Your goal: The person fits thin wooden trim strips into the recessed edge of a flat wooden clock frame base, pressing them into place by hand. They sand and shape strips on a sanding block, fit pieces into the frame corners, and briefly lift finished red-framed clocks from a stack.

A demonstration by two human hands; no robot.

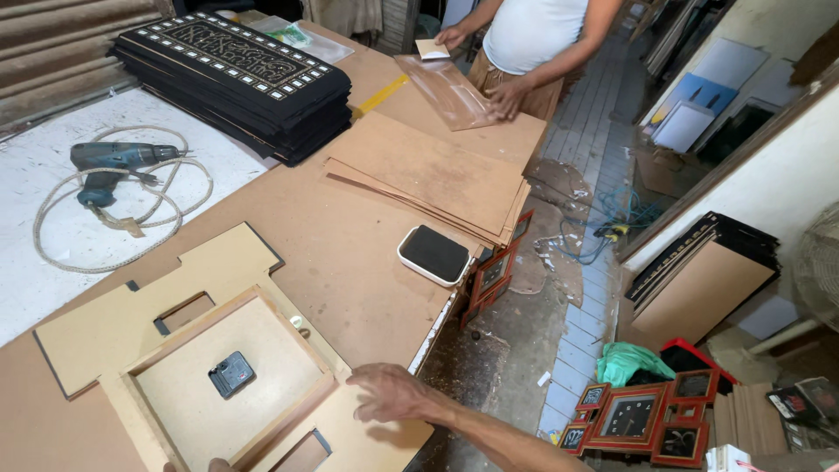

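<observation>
A blue drill (114, 166) lies on its coiled cord at the counter's (350, 262) far left; nearer, the left hand (214, 466) barely shows at the bottom edge, fingers hidden, so its grip cannot be told; the wooden frame (218, 376), holding a small black clock mechanism (232, 374), lies flat on fibreboard cutouts; the right hand (389, 393) rests spread and released beside its right corner.

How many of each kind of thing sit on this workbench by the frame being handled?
Wooden frame with clock mechanism: 1
Power drill: 1
Black pad in white tray: 1
Stack of black decorated panels: 1
Stack of brown boards: 1
Total: 5
</observation>
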